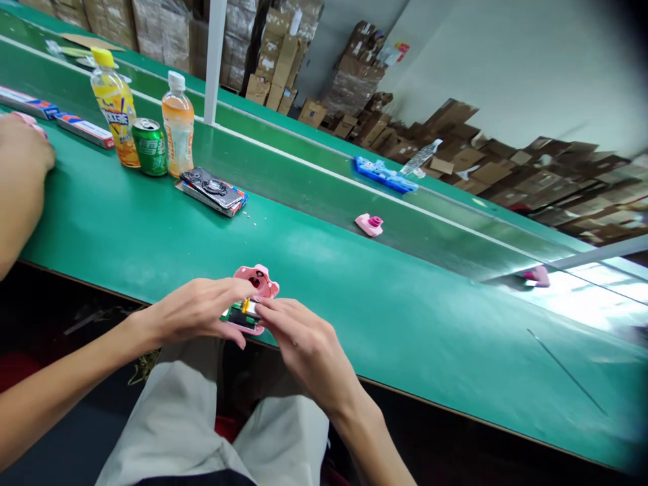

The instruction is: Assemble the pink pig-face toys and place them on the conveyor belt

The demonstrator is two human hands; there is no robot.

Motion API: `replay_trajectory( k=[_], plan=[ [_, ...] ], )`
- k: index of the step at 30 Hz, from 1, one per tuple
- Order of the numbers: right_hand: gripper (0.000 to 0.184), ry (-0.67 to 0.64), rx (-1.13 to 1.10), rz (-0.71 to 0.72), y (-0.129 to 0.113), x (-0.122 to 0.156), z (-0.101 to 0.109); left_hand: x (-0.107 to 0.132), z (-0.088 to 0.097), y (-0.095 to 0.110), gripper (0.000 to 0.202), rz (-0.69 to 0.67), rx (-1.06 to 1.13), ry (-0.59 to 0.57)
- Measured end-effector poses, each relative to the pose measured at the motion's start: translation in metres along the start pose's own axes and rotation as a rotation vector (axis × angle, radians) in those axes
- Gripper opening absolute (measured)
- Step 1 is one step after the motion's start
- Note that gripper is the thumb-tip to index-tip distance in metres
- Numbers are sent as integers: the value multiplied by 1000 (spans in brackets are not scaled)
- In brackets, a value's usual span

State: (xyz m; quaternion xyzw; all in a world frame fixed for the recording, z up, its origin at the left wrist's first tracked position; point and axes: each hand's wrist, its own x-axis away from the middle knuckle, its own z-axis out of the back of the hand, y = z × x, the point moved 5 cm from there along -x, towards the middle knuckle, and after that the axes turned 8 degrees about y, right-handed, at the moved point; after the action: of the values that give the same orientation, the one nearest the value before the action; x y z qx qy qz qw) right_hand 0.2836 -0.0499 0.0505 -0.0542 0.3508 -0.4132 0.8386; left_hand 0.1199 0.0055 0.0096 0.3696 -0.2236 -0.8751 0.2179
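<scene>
both grips clamped: left hand (195, 314), right hand (304, 347) on pink pig-shaped casing (259, 280) (green circuit board (235, 312) half hidden under fingers (273, 314))

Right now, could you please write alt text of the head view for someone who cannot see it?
The left hand and right hand hold a pink pig-shaped casing with a green circuit board at a bench. Beyond stand bottles and a can; another person's hand at left.

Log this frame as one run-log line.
left hand: holding pink pig-shaped casing | right hand: holding same casing, fingers on green circuit board | nearby: green workbench, co-worker's hand
</scene>
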Motion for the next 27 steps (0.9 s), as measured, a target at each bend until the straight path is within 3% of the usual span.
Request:
replay_trajectory(
  k=[3, 6, 14, 27],
  plan=[
    [37, 83, -70, -82, 8, 4, -1, 6, -4, -6, 29, 57, -141, 53],
    [42, 112, -75, -92, 9, 4, -6, 9, -12, -8, 24, 121, -137, 40],
    [38, 19, -21, -27, 7, 14, -7, 6, -18, -10, 19, 308, -14, 101],
    [39, -150, 166, 79, 11, 20, -21, 9, -22, -7, 20, 180, -262, 113]
  ],
)
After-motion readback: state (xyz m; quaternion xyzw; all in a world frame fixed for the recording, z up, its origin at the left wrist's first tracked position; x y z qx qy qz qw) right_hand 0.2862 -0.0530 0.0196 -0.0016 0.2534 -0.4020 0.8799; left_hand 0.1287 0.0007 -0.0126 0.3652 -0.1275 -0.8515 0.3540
